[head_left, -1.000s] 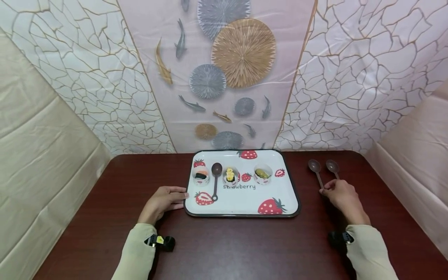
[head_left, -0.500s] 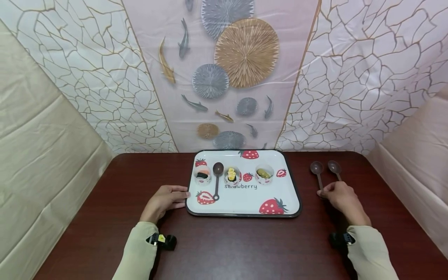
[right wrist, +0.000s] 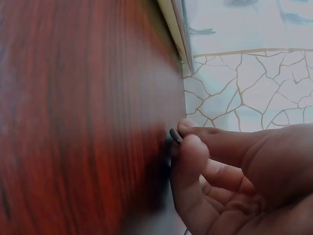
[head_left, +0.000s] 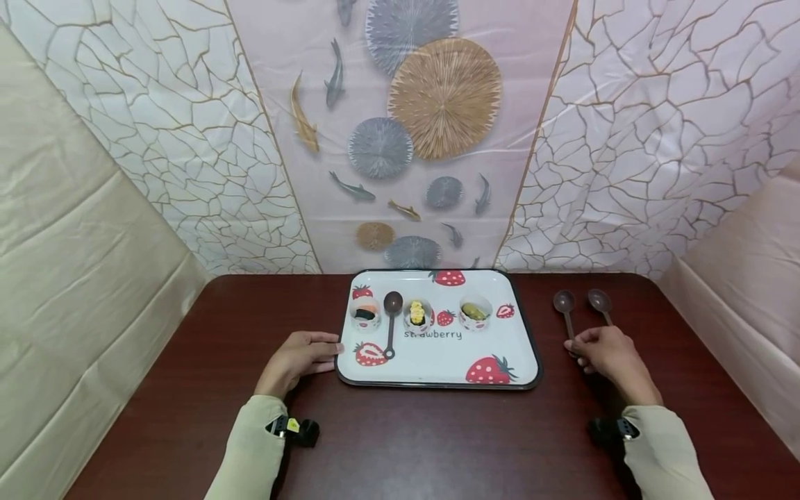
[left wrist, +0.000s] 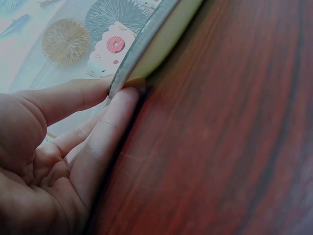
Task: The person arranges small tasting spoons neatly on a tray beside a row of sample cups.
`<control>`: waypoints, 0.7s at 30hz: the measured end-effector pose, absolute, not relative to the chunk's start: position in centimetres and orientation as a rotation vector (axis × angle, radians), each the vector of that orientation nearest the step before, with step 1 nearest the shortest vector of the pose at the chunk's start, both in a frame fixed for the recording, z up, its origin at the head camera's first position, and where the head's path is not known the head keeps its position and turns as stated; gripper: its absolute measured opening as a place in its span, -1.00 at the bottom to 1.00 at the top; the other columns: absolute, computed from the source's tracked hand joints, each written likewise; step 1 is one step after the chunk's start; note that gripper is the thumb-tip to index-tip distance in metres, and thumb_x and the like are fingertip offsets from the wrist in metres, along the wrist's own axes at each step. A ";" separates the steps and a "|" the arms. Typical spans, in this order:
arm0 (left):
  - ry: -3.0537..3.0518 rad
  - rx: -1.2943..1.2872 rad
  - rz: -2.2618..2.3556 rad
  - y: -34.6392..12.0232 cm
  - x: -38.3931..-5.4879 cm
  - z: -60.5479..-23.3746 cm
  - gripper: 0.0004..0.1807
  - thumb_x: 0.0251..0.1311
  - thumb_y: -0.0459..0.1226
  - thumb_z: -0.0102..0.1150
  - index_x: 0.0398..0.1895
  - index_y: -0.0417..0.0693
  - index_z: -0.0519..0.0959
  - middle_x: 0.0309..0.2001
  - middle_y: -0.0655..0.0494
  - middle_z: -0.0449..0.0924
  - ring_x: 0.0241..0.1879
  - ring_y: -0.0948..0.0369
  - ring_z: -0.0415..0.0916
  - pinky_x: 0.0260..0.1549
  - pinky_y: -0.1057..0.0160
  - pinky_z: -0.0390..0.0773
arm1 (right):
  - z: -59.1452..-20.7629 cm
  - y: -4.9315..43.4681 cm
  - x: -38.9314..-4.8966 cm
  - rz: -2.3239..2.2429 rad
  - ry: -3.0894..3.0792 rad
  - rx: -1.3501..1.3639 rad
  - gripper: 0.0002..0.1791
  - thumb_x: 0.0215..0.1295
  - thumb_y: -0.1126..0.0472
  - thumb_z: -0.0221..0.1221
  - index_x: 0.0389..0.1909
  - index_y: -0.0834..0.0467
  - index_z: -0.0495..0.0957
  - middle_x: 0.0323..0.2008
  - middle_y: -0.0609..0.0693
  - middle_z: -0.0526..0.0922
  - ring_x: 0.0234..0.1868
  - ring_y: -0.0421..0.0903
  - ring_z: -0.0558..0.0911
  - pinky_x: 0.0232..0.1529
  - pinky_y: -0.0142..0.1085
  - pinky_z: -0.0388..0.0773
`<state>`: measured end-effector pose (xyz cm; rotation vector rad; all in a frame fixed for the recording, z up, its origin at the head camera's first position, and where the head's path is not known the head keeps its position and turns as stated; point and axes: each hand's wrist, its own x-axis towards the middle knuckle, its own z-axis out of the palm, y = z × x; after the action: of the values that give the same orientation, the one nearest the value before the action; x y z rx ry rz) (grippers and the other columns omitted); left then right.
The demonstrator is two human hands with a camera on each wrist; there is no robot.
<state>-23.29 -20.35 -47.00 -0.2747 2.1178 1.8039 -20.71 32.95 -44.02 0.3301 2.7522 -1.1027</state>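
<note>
My left hand (head_left: 303, 359) pinches the left rim of a white strawberry-print tray (head_left: 431, 364), thumb on top and fingers beneath, as the left wrist view shows. On the tray are a brown spoon (head_left: 392, 305) and three small cups: one with salmon-topped sushi (head_left: 365, 313), one with yellow-topped sushi (head_left: 417, 314), one with a green-topped piece (head_left: 473, 312). To the tray's right, my right hand (head_left: 609, 355) pinches the handle end of another brown spoon (head_left: 564, 301) between thumb and index finger; that dark handle end (right wrist: 175, 136) shows in the right wrist view.
A third brown spoon (head_left: 598, 300) lies just right of the held one, its handle partly hidden by the right hand. The dark red wooden table (head_left: 437, 444) ends at a patterned cloth wall (head_left: 406, 139) behind, with beige cloth (head_left: 94, 278) at the sides.
The right hand's fingertips have come to the spoon's handle end, and that spoon has shifted slightly left, away from the one beside it. The left hand stays on the tray rim. The head view shifts slightly.
</note>
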 end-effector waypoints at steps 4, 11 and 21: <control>2.120 -0.277 1.803 -20.3 -23.2 -46.9 -0.49 0.32 -0.33 0.43 0.28 -0.37 0.58 -0.07 -0.09 0.72 -0.27 0.25 0.75 -0.19 0.26 0.81 | -44.2 32.8 -20.8 -1.232 2.683 0.333 -0.71 0.58 0.31 0.11 -0.07 0.53 0.60 -0.44 -0.02 0.72 -0.50 -0.17 0.68 -0.46 -0.31 0.70; 2.138 -0.285 1.778 -20.2 -23.0 -46.7 -0.48 0.32 -0.32 0.44 0.29 -0.36 0.57 -0.06 -0.09 0.72 -0.28 0.25 0.74 -0.19 0.24 0.81 | -44.2 32.8 -21.0 -1.329 2.598 0.332 -0.71 0.59 0.37 0.08 0.01 0.62 0.50 -0.36 0.04 0.76 -0.47 -0.19 0.73 -0.38 -0.28 0.78; 2.131 -0.314 1.773 -20.1 -23.3 -46.8 -0.50 0.33 -0.33 0.42 0.29 -0.35 0.58 -0.07 -0.09 0.73 -0.26 0.25 0.75 -0.18 0.26 0.81 | -44.6 33.4 -20.8 -1.536 2.463 0.258 -0.70 0.59 0.49 -0.01 0.12 0.70 0.31 -0.29 0.07 0.76 -0.42 -0.19 0.75 -0.29 -0.26 0.81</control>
<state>-23.26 -20.10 -46.76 -0.3136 2.1313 1.7726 -20.77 33.41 -44.55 0.2584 2.4626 -1.5356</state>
